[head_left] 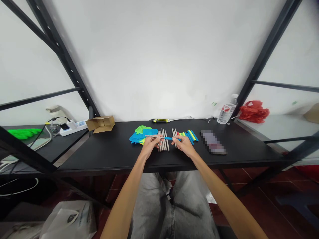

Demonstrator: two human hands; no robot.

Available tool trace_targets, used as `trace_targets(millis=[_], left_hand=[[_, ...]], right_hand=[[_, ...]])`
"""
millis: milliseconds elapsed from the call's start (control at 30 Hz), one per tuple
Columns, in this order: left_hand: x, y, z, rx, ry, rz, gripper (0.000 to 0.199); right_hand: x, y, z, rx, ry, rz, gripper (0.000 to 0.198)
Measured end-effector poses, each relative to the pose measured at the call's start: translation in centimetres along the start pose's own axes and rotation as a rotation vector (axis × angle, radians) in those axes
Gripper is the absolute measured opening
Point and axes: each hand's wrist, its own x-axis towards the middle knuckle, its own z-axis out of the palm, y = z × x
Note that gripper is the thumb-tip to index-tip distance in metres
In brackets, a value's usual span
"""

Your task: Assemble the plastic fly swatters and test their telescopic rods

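Note:
My left hand [150, 144] pinches a thin metal rod [150, 136] level above the black table. A blue handle [169, 138] lies in line with the rod, and the fingers of my right hand [184, 144] close on it. Whether rod and handle are fully joined I cannot tell. Beneath and between my hands several silver metal rods [163, 145] lie side by side, with a smaller group of rods [174, 132] to the right. Flat blue and green mesh swatter heads [140, 136] are piled beyond my left hand. Blue, yellow and red handles [191, 135] lie past my right hand.
A pixelated phone-like object [213, 142] lies to the right, with a water bottle [227, 110] and red plastic bag [254, 112] behind. A yellow-black utility knife [160, 120] rests near the wall. An open cardboard box [101, 124] and power strip [74, 128] are left. Black frame posts flank the table.

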Motion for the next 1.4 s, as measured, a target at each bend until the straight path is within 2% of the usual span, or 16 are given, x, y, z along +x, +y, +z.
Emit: trace_targets(millis=[433,600,700,800,867,967,1067,1167,1400], left_hand=[[-0.5,0.5,0.5,0.056,0.000,0.041,0.048],[-0.7,0.8,0.7,0.147,0.033,0.074,0.049],[-1.0,1.1,0.9,0.294,0.120,0.152,0.048],[-1.5,1.4,1.1,0.540,0.358,0.246,0.047],[-1.7,1.6,1.2,0.774,0.541,0.250,0.039],[-1.7,1.5,1.3,1.133,0.686,0.213,0.030],[-1.3,1.1,1.1,1.367,0.698,0.213,0.037],[-1.0,0.8,0.8,1.485,0.676,0.177,0.041],[-1.0,0.5,0.3,1.491,0.633,0.154,0.032]], right_hand=[[-1.0,-1.6,0.3,-0.167,-0.170,-0.066,0.044],[-0.9,-1.5,0.3,-0.201,-0.188,-0.061,0.046],[-0.7,-1.2,0.3,-0.160,-0.154,-0.045,0.046],[-0.5,-1.0,0.3,-0.068,-0.090,-0.017,0.044],[-0.4,-0.9,0.2,-0.025,-0.065,-0.007,0.045],[-0.3,-0.6,0.2,-0.001,-0.050,-0.003,0.046],[-0.1,-0.3,0.2,0.026,-0.042,-0.001,0.046],[0.0,-0.2,0.2,0.048,-0.033,-0.006,0.047],[0.0,-0.4,0.1,0.054,-0.028,-0.014,0.048]])
